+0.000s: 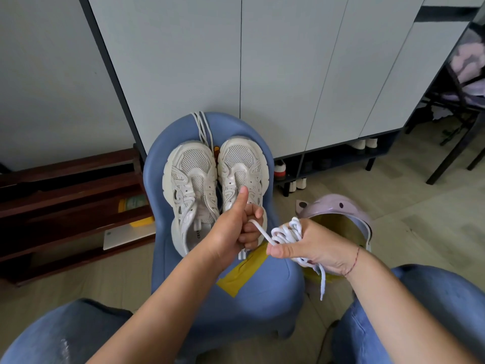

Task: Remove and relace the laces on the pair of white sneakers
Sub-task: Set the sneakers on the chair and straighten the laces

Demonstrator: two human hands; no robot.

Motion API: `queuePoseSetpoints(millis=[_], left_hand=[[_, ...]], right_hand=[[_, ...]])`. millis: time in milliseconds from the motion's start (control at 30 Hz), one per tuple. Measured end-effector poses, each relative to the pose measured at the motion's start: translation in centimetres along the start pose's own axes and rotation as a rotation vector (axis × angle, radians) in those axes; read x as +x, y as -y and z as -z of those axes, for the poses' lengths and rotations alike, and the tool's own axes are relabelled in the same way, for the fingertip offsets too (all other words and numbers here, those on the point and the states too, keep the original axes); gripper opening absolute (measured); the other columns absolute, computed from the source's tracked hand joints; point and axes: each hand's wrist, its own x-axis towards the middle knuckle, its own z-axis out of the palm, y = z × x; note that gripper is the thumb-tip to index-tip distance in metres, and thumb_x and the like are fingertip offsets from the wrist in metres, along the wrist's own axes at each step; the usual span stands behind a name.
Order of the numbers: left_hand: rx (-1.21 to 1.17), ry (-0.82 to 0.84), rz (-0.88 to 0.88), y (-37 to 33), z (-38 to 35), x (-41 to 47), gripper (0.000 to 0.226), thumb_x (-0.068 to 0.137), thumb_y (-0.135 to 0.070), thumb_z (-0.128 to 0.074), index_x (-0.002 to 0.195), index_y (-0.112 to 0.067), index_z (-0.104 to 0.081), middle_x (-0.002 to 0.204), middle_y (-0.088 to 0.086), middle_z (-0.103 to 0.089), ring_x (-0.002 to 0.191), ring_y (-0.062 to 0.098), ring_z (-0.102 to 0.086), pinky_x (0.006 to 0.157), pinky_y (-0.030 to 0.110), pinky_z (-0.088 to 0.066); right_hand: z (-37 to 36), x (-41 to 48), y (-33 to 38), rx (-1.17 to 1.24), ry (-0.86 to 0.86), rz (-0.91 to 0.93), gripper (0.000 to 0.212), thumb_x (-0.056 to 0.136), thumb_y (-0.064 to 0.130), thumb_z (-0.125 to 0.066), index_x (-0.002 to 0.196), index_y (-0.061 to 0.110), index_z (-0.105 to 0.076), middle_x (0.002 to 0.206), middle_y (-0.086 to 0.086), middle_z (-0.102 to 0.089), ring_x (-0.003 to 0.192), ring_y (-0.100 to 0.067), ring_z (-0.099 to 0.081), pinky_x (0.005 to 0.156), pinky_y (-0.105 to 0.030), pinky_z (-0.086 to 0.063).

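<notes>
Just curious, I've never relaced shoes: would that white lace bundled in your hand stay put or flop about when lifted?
Probably floppy: the lace coils in loose loops around the right hand and its free end dangles straight down. Likely light, being a thin flat band. It may tangle, since the loops overlap; the left hand grips another stretch.

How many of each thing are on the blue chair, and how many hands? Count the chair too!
White sneakers: 2
Laces: 2, the draped lace over the chair back and the held lace
Hands: 2, the left hand and the right hand
Blue chair: 1
Total: 7
</notes>
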Motion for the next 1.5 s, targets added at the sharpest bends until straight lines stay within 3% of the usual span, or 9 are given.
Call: queuePoseSetpoints(millis=[133, 333, 433, 533, 633, 833, 1000, 1233, 1500], left_hand=[[-0.022, -0.001, 0.018, -0.2, -0.3, -0.1, 0.059, 0.097, -0.064, -0.026, 0.068, -0.016, -0.045, 0.049, -0.005, -0.018, 0.036, 0.006, -0.015, 0.036, 0.018, -0.021], [-0.024, 0.000, 0.045, 0.3, -0.9, -0.1, 0.055, 0.097, -0.064, -0.027, 0.072, -0.018, -0.045, 0.049, -0.005, -0.020, 0.036, 0.006, -0.015, 0.036, 0.017, -0.020], [-0.028, -0.003, 0.056, 0.4, -1.2, -0.2, 0.055, 0.098, -0.063, -0.026, 0.073, -0.018, -0.045, 0.048, -0.006, -0.020, 0.036, 0.006, -0.015, 0.035, 0.018, -0.019], [-0.039, -0.020, 0.042, 0.2, -1.1, -0.2, 0.055, 0.098, -0.062, -0.027, 0.074, -0.016, -0.046, 0.046, -0.008, -0.021, 0.035, 0.005, -0.015, 0.036, 0.018, -0.017], [-0.047, -0.024, 0.030, 0.1, -0.9, -0.2, 0.057, 0.098, -0.062, -0.027, 0.072, -0.016, -0.046, 0.046, -0.007, -0.020, 0.034, 0.005, -0.016, 0.038, 0.019, -0.016], [0.036, -0.061, -0.027, 0.2, -1.6, -0.1, 0.054, 0.100, -0.060, -0.028, 0.077, -0.015, -0.048, 0.049, -0.005, -0.028, 0.036, 0.007, -0.019, 0.040, 0.020, -0.022], [0.071, -0.089, -0.109, -0.5, -3.3, 2.4, 0.053, 0.102, -0.055, -0.029, 0.076, -0.017, -0.054, 0.060, -0.003, -0.046, 0.048, 0.011, -0.036, 0.051, 0.024, -0.034], [0.346, -0.077, -0.144, -0.5, -8.1, 9.0, 0.049, 0.105, -0.047, -0.031, 0.098, -0.017, -0.069, 0.095, 0.000, -0.067, 0.083, 0.011, -0.059, 0.068, 0.019, -0.042], [0.608, -0.143, -0.051, 3.9, -10.2, 16.5, 0.048, 0.105, -0.044, -0.037, 0.138, -0.014, -0.053, 0.131, 0.000, -0.057, 0.099, 0.005, -0.052, 0.083, 0.019, -0.037]], right_hand=[[0.0, -0.3, 0.8, 0.314, -0.176, 0.064, 0.029, 0.067, 0.039, -0.079, 0.069, 0.012, -0.066, 0.058, 0.000, -0.050, 0.055, -0.012, -0.047, 0.046, -0.020, -0.042], [1.4, 0.2, 1.9, 0.846, -0.290, 0.263, 0.041, 0.090, 0.041, -0.044, 0.074, 0.023, -0.076, 0.102, -0.008, -0.072, 0.110, -0.026, -0.064, 0.101, -0.045, -0.046], [1.0, 0.2, 2.1, 1.069, -0.284, 0.226, 0.042, 0.096, 0.033, -0.040, 0.066, 0.014, -0.062, 0.068, -0.006, -0.064, 0.073, -0.022, -0.068, 0.084, -0.046, -0.056], [0.7, 0.4, 1.5, 0.802, -0.299, 0.111, 0.024, 0.092, 0.031, -0.048, 0.076, 0.014, -0.047, 0.059, -0.001, -0.041, 0.045, -0.010, -0.039, 0.048, -0.022, -0.043], [0.1, 0.4, 0.7, 0.509, -0.290, 0.079, 0.022, 0.078, 0.026, -0.063, 0.086, 0.011, -0.050, 0.064, -0.003, -0.043, 0.042, -0.008, -0.035, 0.037, -0.017, -0.028], [-1.5, 1.2, -0.6, 0.060, -0.141, 0.022, 0.036, 0.072, 0.023, -0.081, 0.102, 0.009, -0.070, 0.100, -0.017, -0.071, 0.099, -0.029, -0.067, 0.091, -0.042, -0.053], [1.6, 0.1, 1.5, 0.236, -0.377, -0.060, 0.011, 0.089, 0.013, -0.064, 0.086, 0.002, -0.061, 0.056, -0.004, -0.052, 0.054, -0.015, -0.046, 0.048, -0.026, -0.038], [11.0, -0.6, 3.3, 0.241, -0.386, 0.004, 0.012, 0.093, 0.011, -0.056, 0.098, 0.001, -0.058, 0.058, -0.001, -0.052, 0.052, -0.011, -0.046, 0.048, -0.019, -0.042], [16.2, 1.6, -6.6, 0.242, -0.321, -0.124, 0.017, 0.091, 0.016, -0.062, 0.075, 0.010, -0.059, 0.065, 0.000, -0.057, 0.063, -0.012, -0.052, 0.064, -0.023, -0.043]])
